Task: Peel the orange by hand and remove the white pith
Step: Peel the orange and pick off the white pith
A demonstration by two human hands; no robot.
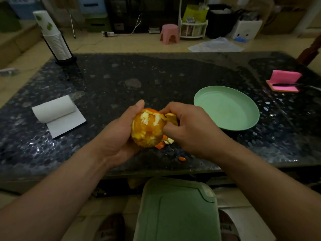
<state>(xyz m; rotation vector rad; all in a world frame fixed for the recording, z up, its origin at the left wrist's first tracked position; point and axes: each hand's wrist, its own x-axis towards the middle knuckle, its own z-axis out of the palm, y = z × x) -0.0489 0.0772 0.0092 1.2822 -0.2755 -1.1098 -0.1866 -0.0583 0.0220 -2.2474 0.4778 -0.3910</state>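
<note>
Peeling under way, above the table (173, 75).
The orange (147, 127) (mostly bare, white pith patches left) is cupped in the curled left hand (119, 134); a peel flap (171, 117) is pinched by the right hand (189, 129), probably between thumb and forefinger. Next, the flap is to be torn free, then pith picked. No writing can be read.

A lived-in home room: low dark pebble-patterned table (156, 75), small pink plastic stool (169, 33), tall stack of white paper cups (55, 40), cluttered white rack (193, 29).
</note>
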